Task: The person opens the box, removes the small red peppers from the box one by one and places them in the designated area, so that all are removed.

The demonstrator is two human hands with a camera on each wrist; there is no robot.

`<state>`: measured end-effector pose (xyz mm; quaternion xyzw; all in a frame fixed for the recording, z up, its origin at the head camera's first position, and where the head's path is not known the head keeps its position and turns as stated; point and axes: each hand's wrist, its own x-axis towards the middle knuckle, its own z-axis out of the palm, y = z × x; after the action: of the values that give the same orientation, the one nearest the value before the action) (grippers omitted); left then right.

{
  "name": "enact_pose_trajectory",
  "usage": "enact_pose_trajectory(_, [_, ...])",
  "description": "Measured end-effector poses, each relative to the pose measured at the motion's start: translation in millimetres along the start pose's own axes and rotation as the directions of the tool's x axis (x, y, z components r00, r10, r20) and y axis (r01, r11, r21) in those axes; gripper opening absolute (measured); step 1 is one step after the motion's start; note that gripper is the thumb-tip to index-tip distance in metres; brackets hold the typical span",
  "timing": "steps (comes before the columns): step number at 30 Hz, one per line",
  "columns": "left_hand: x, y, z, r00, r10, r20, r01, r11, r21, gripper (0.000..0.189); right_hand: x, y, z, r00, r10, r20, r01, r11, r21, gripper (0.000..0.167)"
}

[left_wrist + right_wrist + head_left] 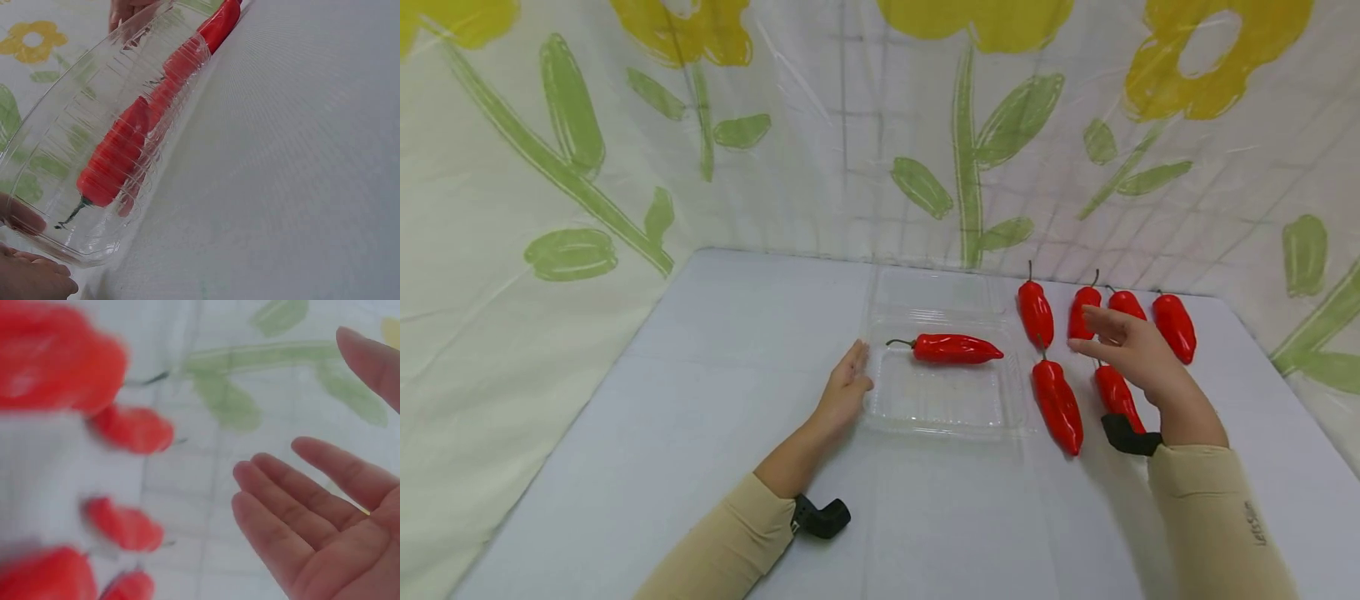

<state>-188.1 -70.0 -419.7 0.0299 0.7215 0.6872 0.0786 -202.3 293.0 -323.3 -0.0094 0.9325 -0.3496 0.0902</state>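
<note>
A clear plastic clamshell box (pixel 936 417) lies opened out, its lid (pixel 934 292) at the back. Inside the box, one red pepper (pixel 957 349) lies crosswise with its green stem to the left. My left hand (pixel 842 392) rests against the box's left side, fingers fairly straight; the left wrist view shows part of this hand (pixel 34 275) beside the clear wall. Over the red peppers on the right, my right hand (pixel 1138 354) is raised with nothing in it. Its fingers and palm (pixel 331 531) look spread and relaxed in the right wrist view.
Several more red peppers lie right of the box, among them one close to its side (pixel 1057 407), one behind that (pixel 1036 312) and one at the far right (pixel 1174 327). A white cloth (pixel 760 325) covers the table. A flowered curtain (pixel 812 167) hangs behind it.
</note>
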Motion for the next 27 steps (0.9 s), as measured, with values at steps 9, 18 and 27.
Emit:
enact_pose_trajectory(9, [1.2, -0.4, 0.6, 1.0, 0.002, 0.003, -0.002, 1.0, 0.009, 0.07, 16.0, -36, 18, 1.0, -0.002, 0.025, 0.0, 0.998, 0.065, 0.078])
enact_pose_trajectory(18, [1.2, -2.4, 0.2, 1.0, 0.016, 0.007, -0.016, 1.0, -0.002, 0.07, 32.8, -64, 44, 0.996, -0.034, 0.082, 0.024, 0.993, 0.116, 0.066])
enact_pose_trajectory(27, [0.3, -1.4, 0.7, 1.0, 0.01, -0.001, -0.01, 1.0, 0.007, 0.069, 54.2, -78, 67, 0.981, -0.064, 0.186, 0.044, 0.993, 0.107, 0.05])
